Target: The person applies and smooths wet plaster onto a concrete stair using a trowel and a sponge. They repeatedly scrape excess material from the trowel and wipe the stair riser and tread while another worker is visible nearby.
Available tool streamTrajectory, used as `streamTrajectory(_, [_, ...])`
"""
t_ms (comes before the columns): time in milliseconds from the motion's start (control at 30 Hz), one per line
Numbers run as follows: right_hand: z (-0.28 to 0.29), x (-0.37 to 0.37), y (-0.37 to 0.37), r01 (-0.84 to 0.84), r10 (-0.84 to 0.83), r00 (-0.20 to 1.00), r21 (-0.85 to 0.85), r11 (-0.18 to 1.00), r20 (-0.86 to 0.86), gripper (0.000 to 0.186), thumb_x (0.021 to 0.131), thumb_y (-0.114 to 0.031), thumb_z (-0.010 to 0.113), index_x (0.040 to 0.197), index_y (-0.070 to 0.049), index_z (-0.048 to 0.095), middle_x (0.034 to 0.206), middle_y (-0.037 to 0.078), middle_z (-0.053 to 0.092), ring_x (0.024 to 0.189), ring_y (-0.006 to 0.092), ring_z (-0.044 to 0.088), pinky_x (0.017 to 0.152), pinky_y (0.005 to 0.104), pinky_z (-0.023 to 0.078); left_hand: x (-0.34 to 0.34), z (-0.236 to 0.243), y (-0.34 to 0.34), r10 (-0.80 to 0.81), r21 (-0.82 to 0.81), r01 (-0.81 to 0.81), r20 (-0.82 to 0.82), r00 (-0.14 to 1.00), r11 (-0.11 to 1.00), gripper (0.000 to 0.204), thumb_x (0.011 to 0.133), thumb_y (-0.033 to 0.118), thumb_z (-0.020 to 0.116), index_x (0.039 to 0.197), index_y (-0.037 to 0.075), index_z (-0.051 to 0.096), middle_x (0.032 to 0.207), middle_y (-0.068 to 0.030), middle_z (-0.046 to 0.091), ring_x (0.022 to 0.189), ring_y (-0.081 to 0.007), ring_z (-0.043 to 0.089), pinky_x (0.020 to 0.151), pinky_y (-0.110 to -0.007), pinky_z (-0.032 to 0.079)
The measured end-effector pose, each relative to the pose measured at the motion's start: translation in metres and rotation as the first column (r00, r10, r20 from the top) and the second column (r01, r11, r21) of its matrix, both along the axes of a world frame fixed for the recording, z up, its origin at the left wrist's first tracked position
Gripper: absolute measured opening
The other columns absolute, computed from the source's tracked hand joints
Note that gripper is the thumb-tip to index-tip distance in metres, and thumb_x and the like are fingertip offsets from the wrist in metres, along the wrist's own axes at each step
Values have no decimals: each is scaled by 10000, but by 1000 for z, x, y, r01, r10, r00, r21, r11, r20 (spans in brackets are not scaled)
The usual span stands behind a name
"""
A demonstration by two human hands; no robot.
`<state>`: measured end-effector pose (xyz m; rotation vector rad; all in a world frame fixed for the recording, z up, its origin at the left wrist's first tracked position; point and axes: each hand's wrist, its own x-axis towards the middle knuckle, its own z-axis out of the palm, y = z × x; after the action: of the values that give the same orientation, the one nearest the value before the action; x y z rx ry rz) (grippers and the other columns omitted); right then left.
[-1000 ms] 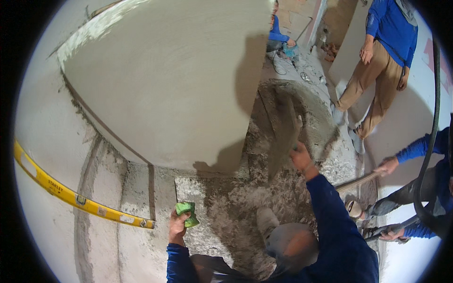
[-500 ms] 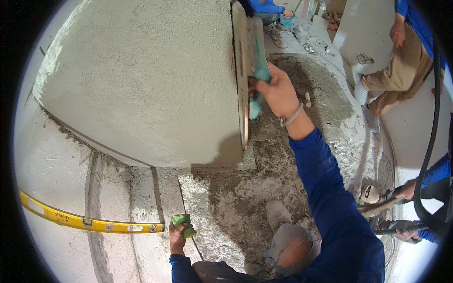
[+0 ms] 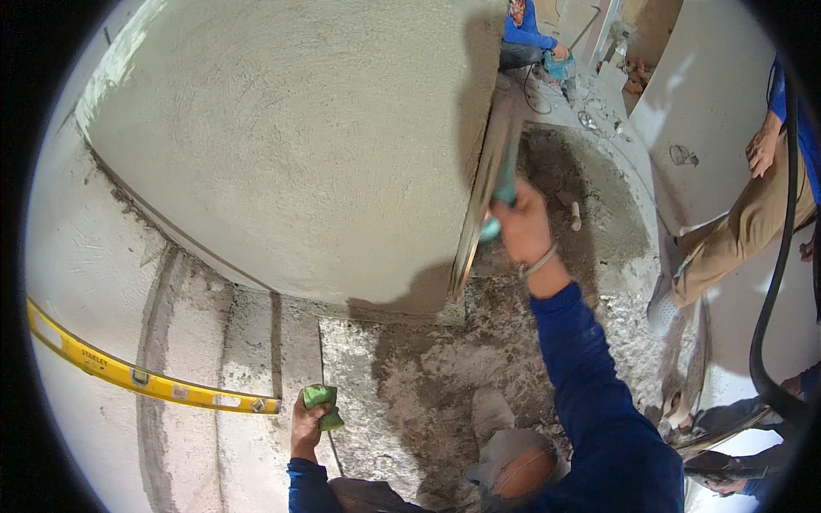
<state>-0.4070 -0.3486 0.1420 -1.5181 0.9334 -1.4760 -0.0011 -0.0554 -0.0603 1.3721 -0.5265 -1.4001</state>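
My right hand (image 3: 526, 224) is closed on the teal handle (image 3: 505, 167) of a long metal trowel (image 3: 479, 222), which lies along the right edge of a large grey plastered surface (image 3: 291, 145). A rough, finely textured coat covers that surface. Down at the bottom, my left hand (image 3: 304, 427) grips a crumpled green sponge-like pad (image 3: 320, 404). A yellow spirit level (image 3: 103, 359), bent by the lens, lies to the left of it. My fingers on the trowel are slightly blurred.
Rough, mortar-stained floor (image 3: 410, 385) surrounds my feet, with a small pale cylinder (image 3: 575, 215) farther up. A co-worker (image 3: 530, 38) crouches at the back beside a teal power tool (image 3: 560, 68). Another person (image 3: 753, 214) stands right, behind a black hose (image 3: 778, 282); more hands and tools show lower right.
My right hand has swung the trowel from over the floor up to the plastered edge, then shifted slightly down and rightward in the picture. The standing co-worker now appears farther right.
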Motion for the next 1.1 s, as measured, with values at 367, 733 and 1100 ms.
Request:
streamTrajectory(367, [-60, 14, 18, 152, -154, 963, -26, 988, -222, 255, 833, 49, 542, 1075, 7, 609, 895, 48, 628, 805, 150, 581, 753, 310, 483, -8, -12, -16, -89, -39, 88, -30, 996, 995, 507, 702, 54, 700, 1180, 33, 530, 1011, -95, 628, 826, -241, 659, 744, -396, 591])
streamTrajectory(733, [62, 4, -4, 152, -162, 982, -103, 983, -98, 205, 777, -91, 643, 943, 25, 610, 776, 121, 636, 690, 195, 592, 652, 338, 477, -18, -1, -19, -133, 23, 133, 35, 990, 991, 424, 721, -23, 645, 1130, 28, 543, 978, -75, 620, 836, -211, 645, 747, -358, 580])
streamTrajectory(1100, [-123, -3, 16, 189, -118, 940, 200, 961, -320, 271, 808, -67, 623, 1065, 18, 621, 902, 216, 654, 830, 366, 626, 743, 412, 507, -11, -20, -22, -84, 179, 77, 32, 996, 981, 445, 749, -52, 597, 1182, 16, 520, 1009, -125, 621, 853, -276, 659, 742, -409, 592])
